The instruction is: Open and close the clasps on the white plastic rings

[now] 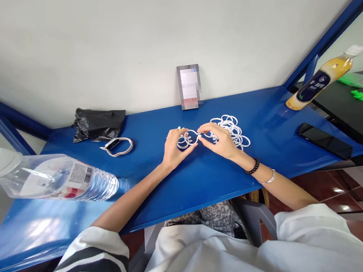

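My left hand (173, 148) and my right hand (220, 142) meet over the middle of the blue table (207, 177). Both pinch a white plastic ring (192, 137) between fingertips, with a few more rings bunched under my left fingers. A loose heap of white rings (234, 130) lies just behind and to the right of my right hand. My right wrist wears a dark bead bracelet and a thin silver bangle.
A white smartwatch (117, 146) and a crumpled black bag (98, 124) lie at the left back. A clear water bottle (49, 175) stands at the left, an orange drink bottle (322, 76) at the right, a black phone (324, 140) near it. A small box (190, 86) leans against the wall.
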### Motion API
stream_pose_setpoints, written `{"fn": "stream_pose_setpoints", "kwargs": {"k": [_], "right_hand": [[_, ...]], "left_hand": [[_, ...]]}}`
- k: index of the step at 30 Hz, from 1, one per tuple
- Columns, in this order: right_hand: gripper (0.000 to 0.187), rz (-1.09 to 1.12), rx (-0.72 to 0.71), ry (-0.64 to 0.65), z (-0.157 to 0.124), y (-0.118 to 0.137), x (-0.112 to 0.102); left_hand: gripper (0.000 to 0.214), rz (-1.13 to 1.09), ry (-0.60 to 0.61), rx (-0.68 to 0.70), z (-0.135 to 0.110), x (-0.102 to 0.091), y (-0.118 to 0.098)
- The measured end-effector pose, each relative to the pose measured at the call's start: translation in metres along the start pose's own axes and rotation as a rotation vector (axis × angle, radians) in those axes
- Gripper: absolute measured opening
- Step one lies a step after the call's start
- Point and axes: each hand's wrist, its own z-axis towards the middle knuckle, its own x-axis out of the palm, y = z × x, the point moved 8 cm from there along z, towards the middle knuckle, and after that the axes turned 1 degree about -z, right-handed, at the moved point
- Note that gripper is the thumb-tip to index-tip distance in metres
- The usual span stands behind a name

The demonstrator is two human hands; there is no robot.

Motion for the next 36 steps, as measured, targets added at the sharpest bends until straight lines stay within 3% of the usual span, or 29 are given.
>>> {"fn": "stream_pose_setpoints", "kwargs": {"k": [12,20,29,36], "right_hand": [[0.015,-0.051,-0.033,-0.035,-0.0012,-0.002,0.0],[0.011,-0.063,-0.104,-0.096,-0.0009,0.0034,-0.0041],[0.012,-0.045,-0.065,-0.048,-0.0011,-0.001,0.0007],[0.012,-0.011,-0.069,-0.075,-0.0015,-0.0001,-0.0007]], "left_hand": [[0.043,0.028,-0.085,0.047,-0.0004,-0.0089,-0.0076],[0.057,-0.017,-0.037,0.078,0.0005,-0.0042,-0.007],[0.049,0.039,-0.062,0.122,-0.0002,-0.0077,-0.0093],[0.047,0.035,-0.035,0.075,-0.0001,-0.0049,-0.006]]}}
